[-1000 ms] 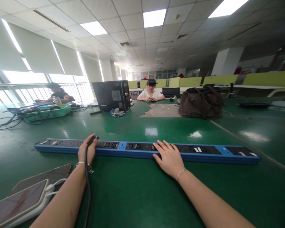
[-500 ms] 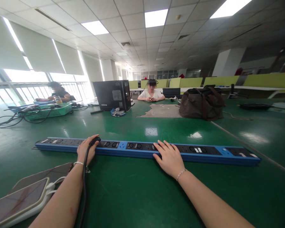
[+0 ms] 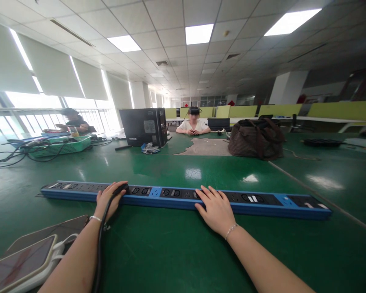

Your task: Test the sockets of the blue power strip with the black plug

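Observation:
A long blue and black power strip (image 3: 158, 202) lies crosswise on the green table, its sockets facing up. My left hand (image 3: 110, 199) is closed around the black plug (image 3: 121, 189) of a power cord, at the strip left of its middle. Whether the plug sits in a socket is hidden by my fingers. From the plug, the black cord (image 3: 100, 248) hangs down along my left forearm. Flat across the strip right of centre rests my right hand (image 3: 216, 208), fingers spread and nothing held.
Phones (image 3: 24, 256) with white cables lie at lower left. A green basket (image 3: 61, 147) of cords stands at far left. Beyond the strip are a black box-shaped machine (image 3: 143, 127), gloves (image 3: 150, 149) and a brown bag (image 3: 253, 139). One person (image 3: 193, 124) sits opposite, another (image 3: 75, 121) by the windows.
The plug in my left hand has tipped down a little, closer to the strip. My right hand stays on the strip. The whole view has shifted slightly.

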A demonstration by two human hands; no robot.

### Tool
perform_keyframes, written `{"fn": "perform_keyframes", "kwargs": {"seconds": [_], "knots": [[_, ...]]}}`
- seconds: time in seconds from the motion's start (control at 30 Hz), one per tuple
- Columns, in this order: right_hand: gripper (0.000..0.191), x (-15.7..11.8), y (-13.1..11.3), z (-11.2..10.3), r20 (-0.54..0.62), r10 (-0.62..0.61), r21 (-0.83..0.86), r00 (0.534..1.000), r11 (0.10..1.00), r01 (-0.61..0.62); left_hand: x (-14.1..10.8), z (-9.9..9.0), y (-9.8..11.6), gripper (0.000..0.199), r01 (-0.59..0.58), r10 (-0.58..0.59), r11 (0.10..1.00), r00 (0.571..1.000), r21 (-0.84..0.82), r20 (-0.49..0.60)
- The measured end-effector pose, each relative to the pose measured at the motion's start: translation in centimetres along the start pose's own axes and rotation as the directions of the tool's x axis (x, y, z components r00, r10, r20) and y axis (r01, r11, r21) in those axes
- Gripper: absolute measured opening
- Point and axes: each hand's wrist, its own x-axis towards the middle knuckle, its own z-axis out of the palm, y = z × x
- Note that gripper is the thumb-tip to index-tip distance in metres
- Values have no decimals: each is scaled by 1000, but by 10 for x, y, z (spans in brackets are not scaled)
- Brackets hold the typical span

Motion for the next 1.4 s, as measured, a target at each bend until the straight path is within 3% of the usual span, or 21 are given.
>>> {"fn": "perform_keyframes", "kwargs": {"seconds": [0.27,0.77,1.4], "knots": [[46,0,0,0,6,-5,9,1000,1000,5,-3,1,3,31,-35,33,999,999,41,35],[46,-1,0,1,-9,1,17,1000,1000,0,-6,-8,20,38,79,-98,985,988,155,116],[44,-1,1,3,-42,-6,-12,999,1000,5,-10,-1,21,32,108,-108,994,992,10,66]]}}
